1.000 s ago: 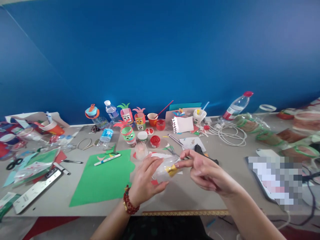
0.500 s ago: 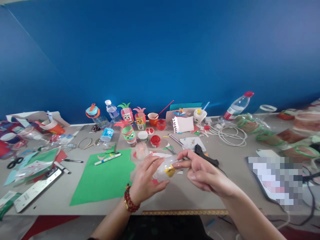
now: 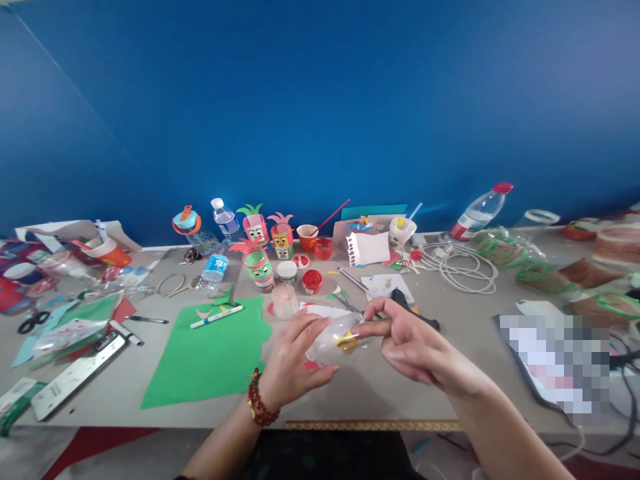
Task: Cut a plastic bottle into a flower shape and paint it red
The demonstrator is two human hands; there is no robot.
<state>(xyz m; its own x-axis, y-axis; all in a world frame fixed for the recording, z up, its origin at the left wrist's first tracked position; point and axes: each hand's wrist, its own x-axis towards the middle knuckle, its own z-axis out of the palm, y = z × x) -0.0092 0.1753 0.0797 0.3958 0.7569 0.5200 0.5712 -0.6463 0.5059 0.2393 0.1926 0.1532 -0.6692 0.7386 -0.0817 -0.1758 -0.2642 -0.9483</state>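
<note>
My left hand (image 3: 295, 353), with a beaded bracelet at the wrist, is closed round a clear plastic cup (image 3: 327, 337) lying on its side just above the table. A small yellow piece (image 3: 346, 341) shows at the cup's right end. My right hand (image 3: 413, 343) has its index finger stretched out to this piece, and its thumb stands apart from the cup. Whether that fingertip is inside the cup or on its outside, I cannot tell. Behind the left hand stands a frosted cup (image 3: 285, 301). Past the right hand lies a black glue gun (image 3: 407, 307), partly hidden.
Green paper (image 3: 205, 363) with a white marker (image 3: 217, 317) lies to the left. Decorated cups (image 3: 259, 268) and an open red paint jar (image 3: 313, 281) stand behind. On the right are a coiled white cable (image 3: 463, 270), a bottle (image 3: 480, 213) and a tablet-like slab (image 3: 547, 363).
My right hand has shifted slightly right, and the yellow piece has turned a little with the cup. The left hand keeps its hold. The view has moved slightly.
</note>
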